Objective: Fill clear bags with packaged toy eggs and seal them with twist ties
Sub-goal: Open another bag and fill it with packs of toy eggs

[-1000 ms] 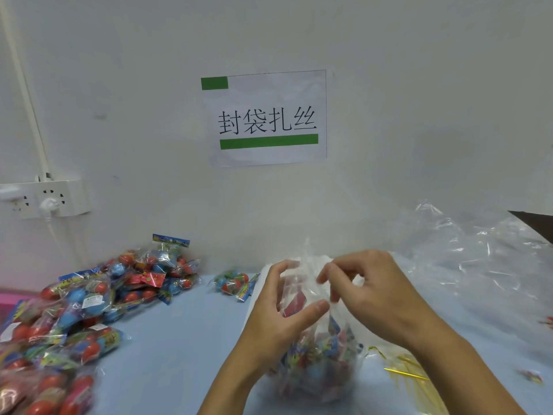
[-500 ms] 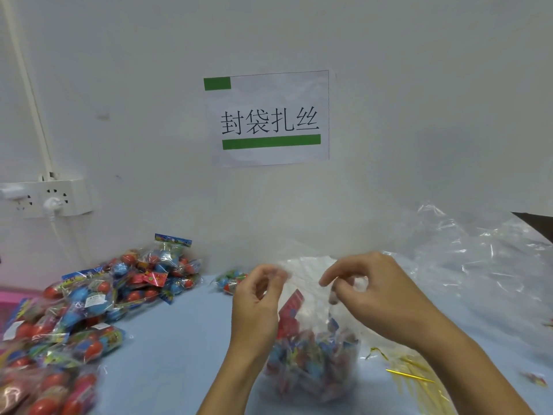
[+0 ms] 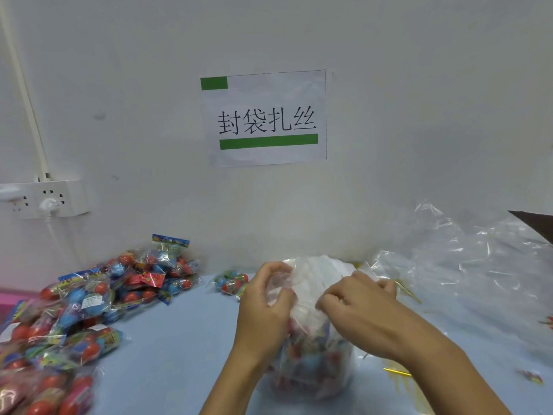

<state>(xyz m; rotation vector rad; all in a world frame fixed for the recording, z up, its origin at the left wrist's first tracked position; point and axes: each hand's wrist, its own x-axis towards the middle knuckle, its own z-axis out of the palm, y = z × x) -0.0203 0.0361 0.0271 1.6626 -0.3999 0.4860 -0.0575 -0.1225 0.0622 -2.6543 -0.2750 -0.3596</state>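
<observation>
A clear bag stuffed with packaged toy eggs stands on the blue table, low in the middle of the head view. My left hand grips the bag's loose top on the left side. My right hand grips the gathered plastic on the right. The bag's upper film bunches between the two hands. Gold twist ties lie on the table by my right forearm. One loose egg pack lies behind the bag.
A big heap of egg packs covers the table's left side. Crumpled clear bags pile up at the right against the white wall. A power strip and a paper sign hang on the wall.
Both hands dropped from pinching the bag's mouth apart and now bunch its top together; the right hand moved right and down, and the bag's top flattened.
</observation>
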